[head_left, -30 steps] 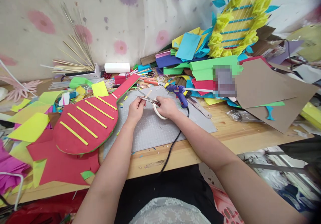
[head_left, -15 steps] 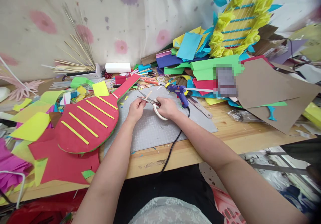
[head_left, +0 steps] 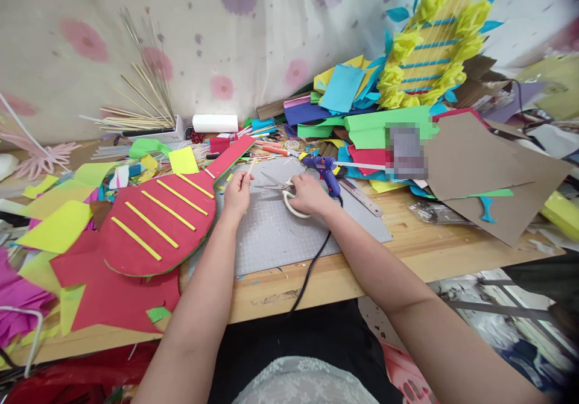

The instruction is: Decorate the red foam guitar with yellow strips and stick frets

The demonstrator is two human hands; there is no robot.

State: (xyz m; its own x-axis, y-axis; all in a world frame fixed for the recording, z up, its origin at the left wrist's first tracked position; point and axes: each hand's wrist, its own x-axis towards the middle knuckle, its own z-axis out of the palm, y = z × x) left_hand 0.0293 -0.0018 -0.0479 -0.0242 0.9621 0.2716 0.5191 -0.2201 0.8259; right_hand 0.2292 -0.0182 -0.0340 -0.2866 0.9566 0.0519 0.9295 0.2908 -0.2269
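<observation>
My left hand (head_left: 237,195) is closed in a pinch on a short, pale wooden stick (head_left: 251,167), whose end pokes up past the fingers. A pair of scissors (head_left: 289,199) with white handles is gripped in my right hand (head_left: 311,194); the parted blades point left over the grey cutting mat (head_left: 266,241), apart from the stick. To the left lies a red, guitar-shaped cutout (head_left: 136,211) with several yellow strips across its body. Just beyond my right hand sits a purple glue gun (head_left: 323,169), its black cord running under my right forearm.
A metal ruler (head_left: 362,198) lies right of the mat. Brown cardboard (head_left: 493,169) and coloured sheets heap up at the right. A yellow-flowered guitar-shaped piece (head_left: 427,48) leans at the back. Thin sticks (head_left: 140,114) and paper scraps crowd the left.
My hands have drawn apart: the left has shifted left with the stick, the right slightly right with the scissors. The blades, earlier at the stick, are now clear of it.
</observation>
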